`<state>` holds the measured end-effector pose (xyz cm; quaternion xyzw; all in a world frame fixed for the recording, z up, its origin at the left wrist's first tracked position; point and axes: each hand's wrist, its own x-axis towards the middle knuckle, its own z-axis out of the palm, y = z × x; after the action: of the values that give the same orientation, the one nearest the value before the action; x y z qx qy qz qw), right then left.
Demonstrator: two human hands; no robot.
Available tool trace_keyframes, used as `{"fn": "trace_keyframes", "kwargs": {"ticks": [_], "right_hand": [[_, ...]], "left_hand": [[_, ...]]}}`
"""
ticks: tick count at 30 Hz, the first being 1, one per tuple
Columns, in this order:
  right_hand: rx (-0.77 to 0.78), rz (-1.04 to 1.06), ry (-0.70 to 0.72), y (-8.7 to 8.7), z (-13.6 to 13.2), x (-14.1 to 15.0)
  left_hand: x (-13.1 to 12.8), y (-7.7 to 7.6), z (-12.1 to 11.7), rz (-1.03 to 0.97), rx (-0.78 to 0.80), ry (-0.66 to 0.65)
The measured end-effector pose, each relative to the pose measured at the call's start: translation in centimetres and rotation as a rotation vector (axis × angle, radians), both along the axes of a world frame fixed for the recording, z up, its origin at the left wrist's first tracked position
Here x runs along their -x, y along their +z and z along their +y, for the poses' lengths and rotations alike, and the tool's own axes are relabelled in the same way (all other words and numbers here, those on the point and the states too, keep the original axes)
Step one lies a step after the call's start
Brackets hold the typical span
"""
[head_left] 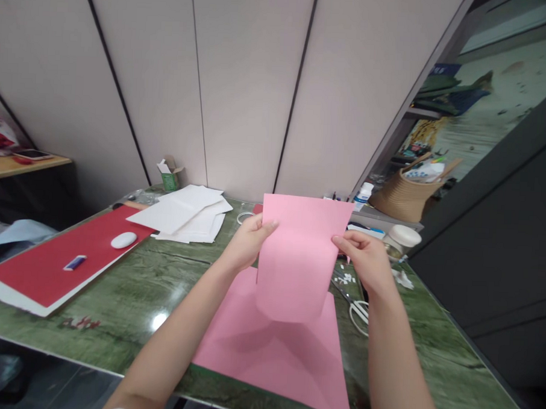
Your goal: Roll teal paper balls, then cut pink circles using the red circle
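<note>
A sheet of pink paper (297, 272) is held up in front of me, its lower part curving toward me. My left hand (250, 239) pinches its left edge between thumb and fingers. On the opposite edge, my right hand (365, 254) grips the same sheet with thumb and forefinger. Beneath it, a larger pink sheet (266, 361) lies flat on the green table (161, 284), shaded by the raised one. Scissors with white handles (358, 314) rest by my right forearm, close to small white paper scraps (344, 277).
Toward the left lie red paper (85, 250), a white oval object (123, 240), a small purple-and-white block (75, 263) and white sheets (186, 210). A green box (169, 179) stands by the wall. At right are a lidded jar (402, 237), a white bottle (362, 196) and a woven basket (404, 195).
</note>
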<state>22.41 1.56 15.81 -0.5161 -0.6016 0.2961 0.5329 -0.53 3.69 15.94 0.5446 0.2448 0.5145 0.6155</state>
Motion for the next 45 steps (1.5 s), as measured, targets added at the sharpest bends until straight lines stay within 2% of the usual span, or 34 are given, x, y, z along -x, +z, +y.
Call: {"fn": "trace_keyframes", "kwargs": {"ticks": [8, 11, 20, 30, 32, 37, 45], "right_hand": [[-0.206, -0.08, -0.153, 0.4, -0.6, 0.2], [-0.232, -0.086, -0.156, 0.6, -0.8, 0.3], [-0.149, -0.01, -0.054, 0.6, -0.7, -0.3], [-0.235, -0.054, -0.156, 0.4, -0.5, 0.0], [-0.217, -0.027, -0.143, 0.3, -0.4, 0.0], [-0.09, 0.0, -0.001, 0.3, -0.5, 0.0], [-0.093, -0.028, -0.043, 0.5, -0.6, 0.2]], "left_hand": [[0.2, 0.6, -0.7, 0.008, -0.044, 0.019], [0.3, 0.9, -1.1, 0.051, -0.078, 0.048], [0.2, 0.9, -1.2, 0.042, -0.108, 0.109], [-0.1, 0.7, -1.1, -0.005, -0.08, 0.102], [-0.1, 0.7, -1.0, -0.012, -0.079, 0.101], [-0.1, 0.5, -0.7, -0.032, -0.083, 0.114], [-0.3, 0.3, -0.6, -0.056, -0.069, 0.132]]}}
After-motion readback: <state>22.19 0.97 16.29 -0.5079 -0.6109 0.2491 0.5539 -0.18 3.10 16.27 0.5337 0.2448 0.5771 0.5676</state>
